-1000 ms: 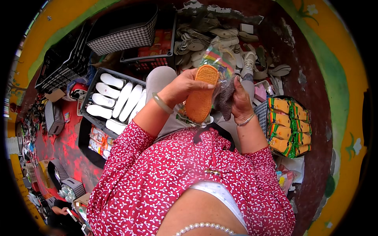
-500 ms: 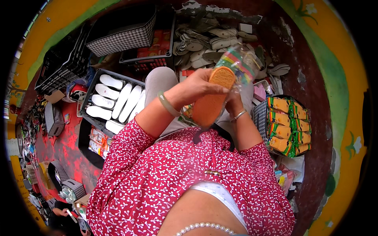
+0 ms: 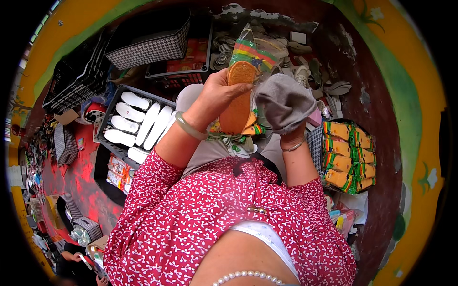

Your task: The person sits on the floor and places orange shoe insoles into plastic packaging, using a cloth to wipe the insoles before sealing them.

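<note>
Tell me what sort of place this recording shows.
Probably a stall or stockroom for insoles: flat, white, foot-shaped insoles lie in a grey plastic crate, clear packets of yellow-orange insoles sit in a black-and-white checked basket, and the left hand grips a long orange insole.

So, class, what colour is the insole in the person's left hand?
Orange; the insole shows best in the head view, held in the left hand.

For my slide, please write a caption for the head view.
Left hand holds an orange insole; grey cloth covers most of the right hand.
</note>
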